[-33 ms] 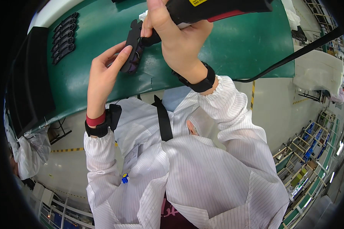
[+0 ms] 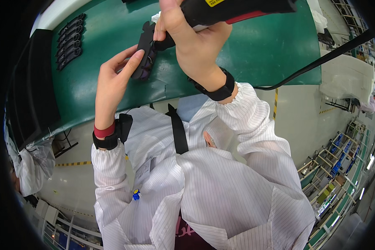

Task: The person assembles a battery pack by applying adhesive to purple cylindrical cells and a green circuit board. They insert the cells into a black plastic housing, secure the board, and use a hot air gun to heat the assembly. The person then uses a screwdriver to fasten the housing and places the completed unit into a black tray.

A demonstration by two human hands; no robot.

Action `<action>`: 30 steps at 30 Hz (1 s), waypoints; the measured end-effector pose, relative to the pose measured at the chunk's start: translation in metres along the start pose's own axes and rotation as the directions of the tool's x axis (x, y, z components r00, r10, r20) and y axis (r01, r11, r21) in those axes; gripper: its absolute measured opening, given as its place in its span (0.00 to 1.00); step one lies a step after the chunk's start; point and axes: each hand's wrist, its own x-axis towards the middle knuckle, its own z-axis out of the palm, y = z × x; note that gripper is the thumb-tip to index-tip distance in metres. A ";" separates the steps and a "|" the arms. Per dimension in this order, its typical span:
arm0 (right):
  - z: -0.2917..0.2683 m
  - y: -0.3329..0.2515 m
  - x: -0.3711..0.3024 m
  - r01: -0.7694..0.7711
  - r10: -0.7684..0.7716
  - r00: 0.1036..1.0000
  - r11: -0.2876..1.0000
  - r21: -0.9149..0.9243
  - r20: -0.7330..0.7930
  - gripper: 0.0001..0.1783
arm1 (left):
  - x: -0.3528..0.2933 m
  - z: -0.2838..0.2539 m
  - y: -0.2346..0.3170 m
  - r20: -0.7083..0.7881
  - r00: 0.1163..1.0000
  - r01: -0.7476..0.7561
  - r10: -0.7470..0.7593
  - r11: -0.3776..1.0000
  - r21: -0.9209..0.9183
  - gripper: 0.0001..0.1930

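Observation:
My left hand is closed on a long, narrow black plastic part, its thumb pressed along the near side. The part stands tilted over the green worktop. My right hand grips a black hand-held power tool with a red underside and a yellow label. The tool's dark round nose lies against or just beside the black part; which of the two cannot be told. My right fingertips are close to the part's upper edge. The tool's far end runs off toward the top right.
At the far left, several similar black parts lie in a row. A dark panel borders the worktop on the left. A black strap or cable crosses from the right. Crumpled white material sits at the far right edge.

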 end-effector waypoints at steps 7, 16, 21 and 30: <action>0.002 0.003 0.000 0.040 -0.039 0.999 0.997 -0.066 0.021 0.15 | -0.001 0.000 0.002 -0.029 1.000 0.008 -0.007 0.999 0.043 0.23; 0.002 0.000 -0.004 0.028 -0.025 0.999 0.998 -0.061 0.047 0.08 | 0.002 -0.001 -0.003 -0.026 1.000 0.012 -0.011 1.000 0.029 0.24; 0.003 0.002 -0.003 -0.023 0.024 0.998 1.000 -0.018 0.055 0.09 | 0.002 -0.002 -0.003 -0.038 0.999 0.010 -0.008 0.999 0.048 0.25; 0.005 0.003 -0.008 0.113 -0.097 0.991 0.977 -0.180 0.093 0.10 | 0.003 -0.003 -0.006 0.004 1.000 -0.015 0.015 1.000 0.021 0.25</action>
